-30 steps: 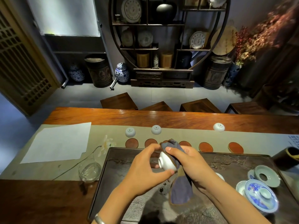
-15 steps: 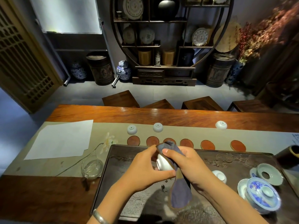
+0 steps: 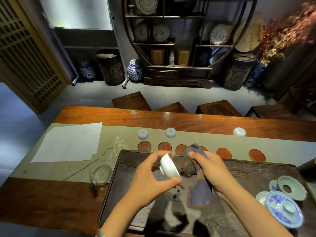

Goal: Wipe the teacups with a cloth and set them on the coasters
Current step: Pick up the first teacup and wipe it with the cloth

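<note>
- Head view shows the small white porcelain teacup [image 3: 168, 167] just left of the frame's centre, tilted on its side above the dark carved tea tray [image 3: 256, 170].
- The left hand [image 3: 150, 177] pinches this cup, fingertips on the upper rim and thumb on the lower rim near the foot; the fingers are curled part way, not wrapped round.
- The right hand [image 3: 210, 170], just right of centre, grips the blue-grey cloth with brown edging [image 3: 200, 194], whose lower part hangs loose; cloth and cup are slightly apart.
- Handling, as a judgement: the cup looks light, thin, glazed and smooth, so likely slippery and easily chipped. Rim and foot ring give the surest hold.
- The cloth is soft and limp, so it will drape over a finger for wiping.
- Six round reddish-brown coasters [image 3: 144, 145] lie in a row beyond the tray's far edge, one partly hidden by the cloth; none carries a cup.
- Three more white cups [image 3: 143, 134] sit upside down on the beige runner [image 3: 123, 132], beyond the coasters.
</note>
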